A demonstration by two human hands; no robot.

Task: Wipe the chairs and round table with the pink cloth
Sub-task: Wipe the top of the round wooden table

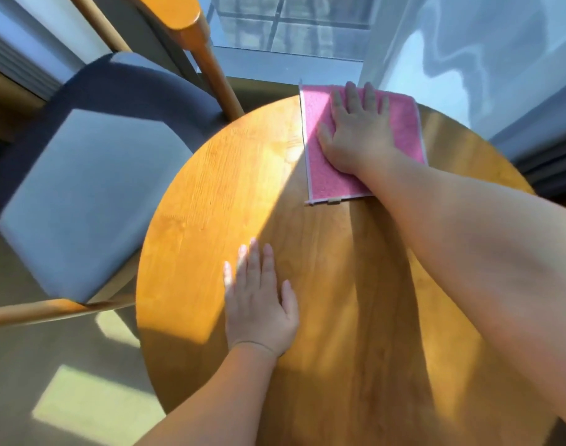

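Where the round counter [339,284] curves away at its far edge, the pink cloth [326,178] lies spread flat, its far corner reaching just past the rim. The right grip [359,133] lies directly on top of the cloth, palm down, fingers straight and slightly spread, pressing it and clutching nothing. The left grip [259,304] rests flat on bare wood nearer the person, well apart from the cloth, fingers likewise straight. Left of the counter stands a blue-cushioned chair [92,194] with a wooden frame; beyond is a window [291,30].
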